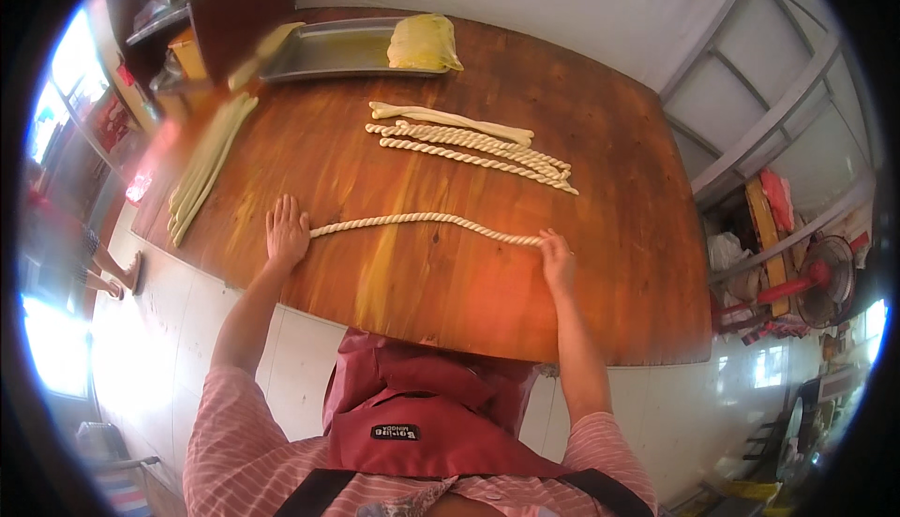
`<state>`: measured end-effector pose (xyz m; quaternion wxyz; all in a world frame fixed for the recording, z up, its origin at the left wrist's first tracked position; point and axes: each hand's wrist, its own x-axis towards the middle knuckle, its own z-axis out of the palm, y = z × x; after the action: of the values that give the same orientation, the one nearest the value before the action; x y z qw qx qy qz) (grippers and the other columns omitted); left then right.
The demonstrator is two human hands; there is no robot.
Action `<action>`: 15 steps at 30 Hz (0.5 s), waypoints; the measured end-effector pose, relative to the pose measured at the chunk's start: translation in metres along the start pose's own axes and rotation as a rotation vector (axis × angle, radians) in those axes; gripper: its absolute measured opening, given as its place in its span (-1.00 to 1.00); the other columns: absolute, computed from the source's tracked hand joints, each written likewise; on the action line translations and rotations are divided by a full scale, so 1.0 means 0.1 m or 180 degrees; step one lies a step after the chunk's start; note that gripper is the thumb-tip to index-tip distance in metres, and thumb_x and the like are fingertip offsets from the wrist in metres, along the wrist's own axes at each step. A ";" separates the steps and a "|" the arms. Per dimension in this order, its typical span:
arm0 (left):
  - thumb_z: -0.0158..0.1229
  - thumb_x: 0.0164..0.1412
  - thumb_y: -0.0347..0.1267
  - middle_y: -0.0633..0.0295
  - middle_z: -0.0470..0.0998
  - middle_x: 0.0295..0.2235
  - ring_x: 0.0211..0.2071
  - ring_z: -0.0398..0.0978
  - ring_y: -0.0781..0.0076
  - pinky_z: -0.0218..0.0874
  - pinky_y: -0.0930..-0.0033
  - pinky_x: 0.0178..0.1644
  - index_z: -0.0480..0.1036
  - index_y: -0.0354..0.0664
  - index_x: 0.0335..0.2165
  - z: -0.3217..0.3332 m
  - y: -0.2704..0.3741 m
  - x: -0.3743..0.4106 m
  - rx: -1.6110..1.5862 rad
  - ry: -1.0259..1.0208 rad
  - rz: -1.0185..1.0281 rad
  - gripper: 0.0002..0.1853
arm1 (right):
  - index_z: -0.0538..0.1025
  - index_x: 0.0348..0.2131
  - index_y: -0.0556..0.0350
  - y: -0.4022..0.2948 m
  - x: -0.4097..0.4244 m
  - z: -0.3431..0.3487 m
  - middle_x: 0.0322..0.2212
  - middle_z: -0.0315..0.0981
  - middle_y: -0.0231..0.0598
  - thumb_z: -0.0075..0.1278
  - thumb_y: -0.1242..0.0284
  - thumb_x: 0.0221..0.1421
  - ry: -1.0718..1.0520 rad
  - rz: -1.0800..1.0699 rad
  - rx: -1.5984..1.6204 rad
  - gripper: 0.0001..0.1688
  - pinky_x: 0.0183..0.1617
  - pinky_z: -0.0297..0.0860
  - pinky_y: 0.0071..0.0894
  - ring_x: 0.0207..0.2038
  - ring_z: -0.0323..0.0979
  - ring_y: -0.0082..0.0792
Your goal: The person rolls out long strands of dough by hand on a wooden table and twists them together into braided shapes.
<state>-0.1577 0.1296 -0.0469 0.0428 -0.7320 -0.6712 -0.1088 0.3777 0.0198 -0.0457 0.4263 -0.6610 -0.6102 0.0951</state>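
A long twisted dough rope (422, 217) lies in a slight arch across the wooden table (492, 306). My left hand (287, 231) rests flat, palm down, over its left end. At the other end, the fingers of my right hand (557, 257) are closed on the tip of the rope. Beyond them lie several twisted dough strands (485, 144) side by side, with a smoother, loosely twisted dough piece (450, 122) behind. Long plain dough strips (211, 172) lie together near the table's left edge.
At the back stands a metal tray (330, 46), with a plastic-covered yellowish dough mass (424, 42) at its right end. Another pale dough strip (264, 53) lies by the tray's left side. A shelf unit stands back left, a fan (826, 281) at right. A person's feet (126, 278) show at left.
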 end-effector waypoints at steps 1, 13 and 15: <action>-0.32 0.31 -0.18 0.01 0.05 0.22 0.27 -0.09 0.14 -0.34 0.10 0.32 0.07 -0.35 0.16 -0.02 -0.02 -0.10 0.0035 0.0045 0.0124 -0.42 | 0.42 -0.10 0.22 -0.08 0.09 -0.08 -0.21 0.45 0.03 -0.04 0.35 0.14 0.0117 0.0634 0.0386 -0.62 -0.04 0.32 -0.16 -0.07 0.39 -0.08; 0.00 0.12 -0.44 -0.04 0.51 -0.40 -0.31 0.50 0.03 0.29 0.11 -0.19 0.34 -0.27 -0.16 -1.53 0.45 -0.56 0.0086 -0.2310 0.0529 -0.73 | 0.55 -0.23 0.00 -0.74 0.00 -0.05 -0.44 0.46 -0.18 0.18 0.31 -0.07 -0.1454 -0.1234 -0.1082 -0.64 -0.32 0.33 -0.34 -0.39 0.42 -0.21; 0.00 0.11 -0.47 -0.03 0.52 -0.40 -0.31 0.51 0.06 0.29 0.17 -0.23 0.39 -0.23 -0.21 -1.72 -0.05 -0.22 -0.2342 -0.2133 0.0280 -0.77 | 0.58 -0.35 0.03 -0.66 0.13 -0.41 -0.47 0.46 -0.18 0.17 0.28 -0.06 -0.1561 -0.0782 -0.0110 -0.73 -0.37 0.31 -0.34 -0.45 0.41 -0.26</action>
<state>-0.1816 0.0725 0.1150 -0.4316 -0.7210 -0.5337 -0.0953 0.3589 0.0056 0.0297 0.2629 -0.5464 -0.7723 0.1895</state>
